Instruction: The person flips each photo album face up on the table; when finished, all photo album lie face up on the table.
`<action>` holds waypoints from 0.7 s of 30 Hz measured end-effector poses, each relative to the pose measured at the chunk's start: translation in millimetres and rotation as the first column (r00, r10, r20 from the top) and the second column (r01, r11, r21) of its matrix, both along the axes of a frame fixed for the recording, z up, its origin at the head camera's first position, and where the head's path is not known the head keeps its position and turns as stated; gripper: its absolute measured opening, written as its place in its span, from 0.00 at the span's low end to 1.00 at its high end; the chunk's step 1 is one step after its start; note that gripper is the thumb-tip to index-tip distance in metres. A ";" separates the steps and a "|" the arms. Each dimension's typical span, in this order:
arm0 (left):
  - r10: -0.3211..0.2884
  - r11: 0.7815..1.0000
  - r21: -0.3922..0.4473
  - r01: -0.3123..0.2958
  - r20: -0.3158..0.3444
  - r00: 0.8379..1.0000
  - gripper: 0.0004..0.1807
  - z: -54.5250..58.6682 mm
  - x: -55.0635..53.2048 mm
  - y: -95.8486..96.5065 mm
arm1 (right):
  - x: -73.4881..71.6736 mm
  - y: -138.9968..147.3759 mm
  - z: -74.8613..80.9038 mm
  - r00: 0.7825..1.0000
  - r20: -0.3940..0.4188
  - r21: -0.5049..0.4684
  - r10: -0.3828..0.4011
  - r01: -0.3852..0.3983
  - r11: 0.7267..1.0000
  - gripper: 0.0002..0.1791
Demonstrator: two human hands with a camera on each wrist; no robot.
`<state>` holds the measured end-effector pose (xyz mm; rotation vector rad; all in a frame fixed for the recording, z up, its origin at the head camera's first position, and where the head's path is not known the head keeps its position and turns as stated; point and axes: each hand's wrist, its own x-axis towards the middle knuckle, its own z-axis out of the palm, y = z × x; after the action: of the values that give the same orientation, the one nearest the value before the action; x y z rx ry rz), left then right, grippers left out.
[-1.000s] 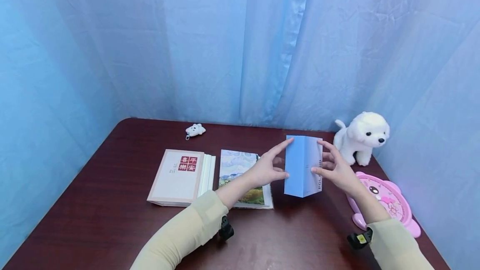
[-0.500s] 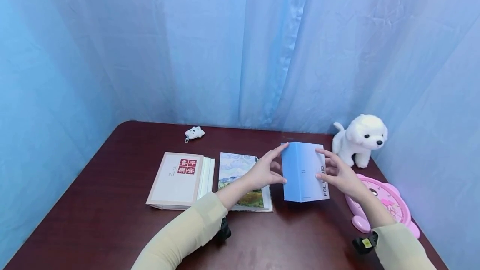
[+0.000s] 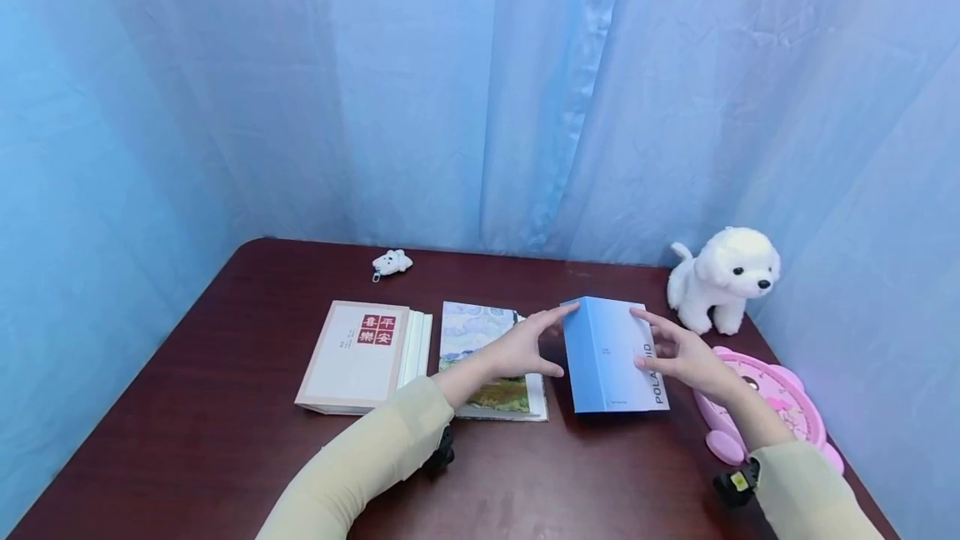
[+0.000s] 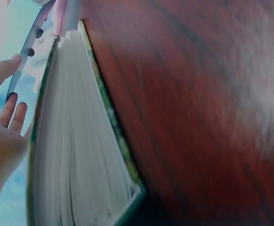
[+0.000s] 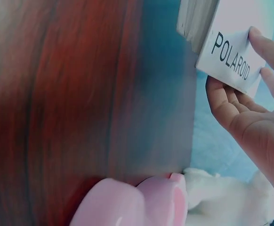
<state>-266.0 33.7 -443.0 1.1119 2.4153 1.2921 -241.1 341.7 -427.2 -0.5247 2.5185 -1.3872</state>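
A blue-to-white hardcover book (image 3: 622,357) marked POLAROID is held tilted over the right part of the table, spine to the left. My right hand (image 3: 690,361) grips its right edge, with fingers on the cover and others curled underneath in the right wrist view, where loose pages (image 5: 198,19) show. My left hand (image 3: 521,348) has its index fingertip at the book's top left corner, its thumb apart from the spine. Left of it, under my left forearm, lies a thick book with a painted landscape cover (image 3: 476,332), its page block (image 4: 76,132) large in the left wrist view.
Further left lies a cream book (image 3: 352,357) with red squares. A small white plush keychain (image 3: 392,262) lies near the table's back edge. At the right stand a white plush dog (image 3: 727,282) and a pink clock (image 3: 780,398). Blue curtains (image 3: 412,90) surround the dark wooden table (image 3: 187,407).
The POLAROID book has come down towards the table and turned so its front cover faces up more. My left thumb has come off the spine; my right hand has moved down with the book.
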 end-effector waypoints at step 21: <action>-0.091 0.941 -0.330 0.071 -0.045 0.995 0.55 -5.6 -16.4 -7.9 | -15.9 2.4 -12.7 0.997 0.005 0.262 0.076 -0.075 0.962 0.54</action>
<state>-282.4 25.8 -448.6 1.1502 2.4770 0.8010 -257.0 344.1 -439.9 -0.5639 2.6012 -1.0048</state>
